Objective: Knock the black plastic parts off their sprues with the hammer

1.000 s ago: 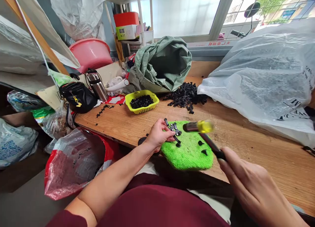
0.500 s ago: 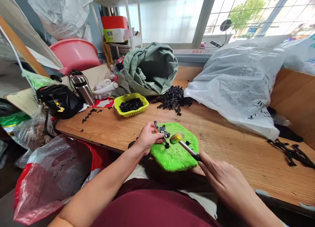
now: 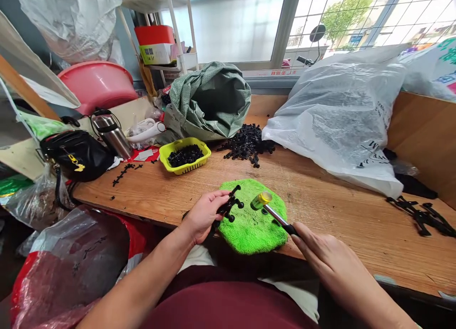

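In my left hand (image 3: 204,214) is a black jointed plastic part (image 3: 232,205) with knobbed ends, raised at the left edge of a fuzzy green cloth pad (image 3: 249,234). My right hand (image 3: 317,246) is wrapped round the black handle of a small mallet (image 3: 278,217). The mallet's yellow-and-green translucent head is over the pad, apart from the black part. Small black pieces (image 3: 276,222) lie on the pad near the mallet's shaft. My left fingers partly hide the part they hold.
A yellow basket (image 3: 166,163) of small black pieces stands beyond my left hand. Behind it are a heap of black parts (image 3: 249,143) and an open green woven sack (image 3: 210,124). A large white plastic bag (image 3: 327,129) and black frames (image 3: 420,215) lie on the right.
My left hand has turned the black part over and moved it left, lifting it off the pad. The mallet has shifted slightly right, still in my right hand. The camera view has shifted slightly.
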### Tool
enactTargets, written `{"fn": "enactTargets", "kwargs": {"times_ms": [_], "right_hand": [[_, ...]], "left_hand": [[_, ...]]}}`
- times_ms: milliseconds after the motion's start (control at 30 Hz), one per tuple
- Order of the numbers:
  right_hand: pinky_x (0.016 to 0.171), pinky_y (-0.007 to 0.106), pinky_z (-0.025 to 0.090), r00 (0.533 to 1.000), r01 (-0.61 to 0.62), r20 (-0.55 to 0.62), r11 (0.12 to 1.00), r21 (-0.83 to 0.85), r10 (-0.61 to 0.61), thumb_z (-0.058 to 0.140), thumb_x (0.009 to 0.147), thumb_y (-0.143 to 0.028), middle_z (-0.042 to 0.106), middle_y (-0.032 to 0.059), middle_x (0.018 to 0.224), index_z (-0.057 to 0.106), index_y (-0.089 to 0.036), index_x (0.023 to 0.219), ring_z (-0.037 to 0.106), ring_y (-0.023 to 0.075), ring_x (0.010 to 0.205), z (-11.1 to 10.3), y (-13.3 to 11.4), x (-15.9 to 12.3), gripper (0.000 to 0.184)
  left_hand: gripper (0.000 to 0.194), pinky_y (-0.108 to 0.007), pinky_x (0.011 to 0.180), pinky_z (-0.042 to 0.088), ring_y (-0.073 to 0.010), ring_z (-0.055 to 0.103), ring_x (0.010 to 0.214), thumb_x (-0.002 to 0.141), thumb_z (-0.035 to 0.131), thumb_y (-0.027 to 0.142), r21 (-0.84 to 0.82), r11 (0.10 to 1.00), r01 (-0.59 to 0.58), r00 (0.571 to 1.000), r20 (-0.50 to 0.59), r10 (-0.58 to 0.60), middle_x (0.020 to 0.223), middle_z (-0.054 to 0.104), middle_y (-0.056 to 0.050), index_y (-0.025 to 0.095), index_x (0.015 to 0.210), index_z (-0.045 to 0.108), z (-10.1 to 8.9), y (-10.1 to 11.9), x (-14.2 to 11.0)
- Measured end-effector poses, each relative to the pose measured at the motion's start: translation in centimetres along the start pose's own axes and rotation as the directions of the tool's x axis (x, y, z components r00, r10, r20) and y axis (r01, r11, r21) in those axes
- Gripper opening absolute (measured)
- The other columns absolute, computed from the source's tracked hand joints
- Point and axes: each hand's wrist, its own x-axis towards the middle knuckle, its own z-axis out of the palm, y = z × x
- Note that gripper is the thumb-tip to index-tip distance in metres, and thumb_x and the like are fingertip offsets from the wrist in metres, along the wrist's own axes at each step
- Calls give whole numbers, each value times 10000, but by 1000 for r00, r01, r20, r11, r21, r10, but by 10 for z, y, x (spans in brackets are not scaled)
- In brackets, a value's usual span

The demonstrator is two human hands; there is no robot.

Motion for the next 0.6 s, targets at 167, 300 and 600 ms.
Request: {"fn": "enactTargets", "kwargs": {"times_ms": [167,300,600], "right_hand": [[475,309,459,999,-34,-38,996,82,37,200,939,-613,643,39,593,566,-257,797,619,232,520,-7,3,0,530],[464,288,449,994,-75,-59,978,195,88,311,913,-631,612,15,560,569,-251,797,599,213,501,-9,12,-8,474],[641,285,459,981,-137,-96,954,267,168,359,943,-555,669,33,758,601,-248,887,642,226,726,13,42,-31,395]], "left_hand": [[277,-215,580,389,-108,540,624,681,706,358,250,958,-142,990,52,133,725,711,-60,108,784,764,8,-9,-1],[307,-256,618,439,-164,620,690,735,652,356,454,866,-211,977,90,191,841,754,-90,119,888,773,21,-11,7],[240,-253,655,473,-183,675,756,797,614,318,763,589,-264,961,157,228,866,760,-55,178,911,772,38,-6,20]]}}
